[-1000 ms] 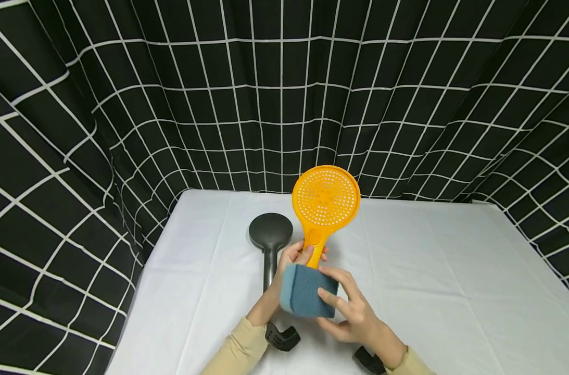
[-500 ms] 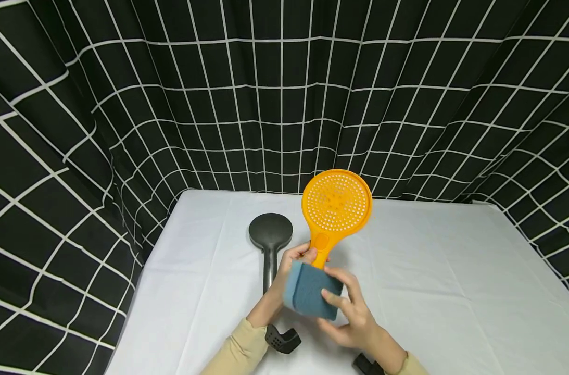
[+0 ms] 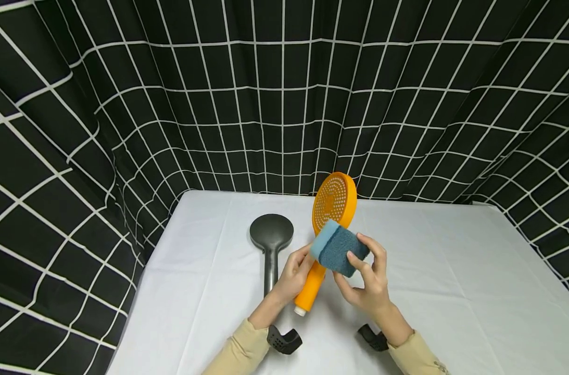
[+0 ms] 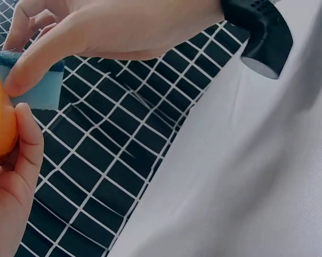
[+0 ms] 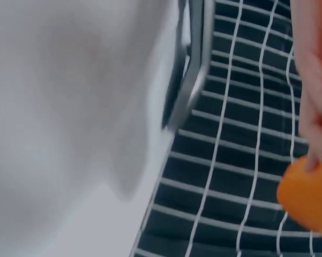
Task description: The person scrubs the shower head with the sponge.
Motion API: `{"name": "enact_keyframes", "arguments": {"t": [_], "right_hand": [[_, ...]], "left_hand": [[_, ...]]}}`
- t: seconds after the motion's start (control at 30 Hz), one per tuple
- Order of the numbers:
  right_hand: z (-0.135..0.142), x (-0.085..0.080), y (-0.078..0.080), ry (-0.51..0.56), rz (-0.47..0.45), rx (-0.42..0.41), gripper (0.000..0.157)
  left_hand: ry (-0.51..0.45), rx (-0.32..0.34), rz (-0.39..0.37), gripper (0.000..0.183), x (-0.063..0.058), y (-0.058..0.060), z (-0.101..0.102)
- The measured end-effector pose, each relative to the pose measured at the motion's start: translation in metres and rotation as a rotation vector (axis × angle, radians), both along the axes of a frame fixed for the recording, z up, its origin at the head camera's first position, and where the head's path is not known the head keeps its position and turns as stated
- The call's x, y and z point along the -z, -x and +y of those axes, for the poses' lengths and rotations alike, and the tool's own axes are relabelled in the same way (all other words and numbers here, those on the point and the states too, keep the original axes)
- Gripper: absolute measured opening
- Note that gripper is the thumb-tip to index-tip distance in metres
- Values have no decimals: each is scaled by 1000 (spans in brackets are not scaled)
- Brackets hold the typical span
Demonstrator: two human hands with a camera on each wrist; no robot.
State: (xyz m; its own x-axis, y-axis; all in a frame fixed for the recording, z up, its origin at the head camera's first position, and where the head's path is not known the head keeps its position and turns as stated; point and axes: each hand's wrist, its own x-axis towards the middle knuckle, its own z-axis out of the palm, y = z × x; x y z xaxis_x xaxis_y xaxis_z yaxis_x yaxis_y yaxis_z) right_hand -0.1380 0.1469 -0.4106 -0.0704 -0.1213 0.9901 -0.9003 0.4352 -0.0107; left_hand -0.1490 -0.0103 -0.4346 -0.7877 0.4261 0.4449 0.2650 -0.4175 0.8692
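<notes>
In the head view, an orange shower head (image 3: 331, 203) is held up over the table, tilted, with its perforated face towards the left. My left hand (image 3: 293, 276) grips it around the handle, whose lower end shows below the hand. A two-tone blue sponge (image 3: 344, 254) is pinched in the fingers of my right hand (image 3: 372, 284). The sponge sits in front of the shower head's neck and hides it; whether they touch is hard to tell there. In the left wrist view, the sponge (image 4: 45, 91) appears right beside the orange head (image 4: 2, 123).
A dark grey shower head (image 3: 271, 232) lies on the white-covered table (image 3: 443, 271), left of my hands. Behind and at both sides hangs a black curtain (image 3: 247, 104) with a white grid. A black wrist camera (image 3: 284, 341) sits on the left wrist.
The orange shower head has turned about its handle, so its face now points left. The sponge, with my right hand, has moved up from the handle's lower part to the neck.
</notes>
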Motion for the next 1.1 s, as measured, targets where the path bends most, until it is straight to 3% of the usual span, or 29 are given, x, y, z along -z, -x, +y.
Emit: {"name": "enact_keyframes", "arguments": {"t": [0.1,0.2,0.33,0.4,0.5,0.7,0.8,0.93,1.1], "right_hand": [[-5,5,-8,-21,-72,-35,31],[-8,13,-21,-117,-139,-139,31],[-9,20,-30,-309,-110,-265,30],[-8,19,-28,-351,-87,-281,29],[-6,12,-16,-284,-81,-222,29],[4,-6,8,-56,-78,3,31],[4,-5,10,-15,-97,23,33],[0,6,-3,-120,-141,-81,34],[-3,12,-21,-364,-31,-298,29]], "left_hand": [[-23,-16,-20,41,-1,0,-1],[-70,-13,-53,43,-10,-3,-5],[-116,29,-91,40,-22,-6,-9],[-109,30,-84,40,-24,-7,-9],[-103,-2,-70,39,-18,-6,-8],[-50,-52,-34,40,2,1,0],[-34,-38,-38,42,3,1,1],[-71,-27,-51,48,-3,-1,-3],[-65,-43,-55,47,-22,-6,-7]]}}
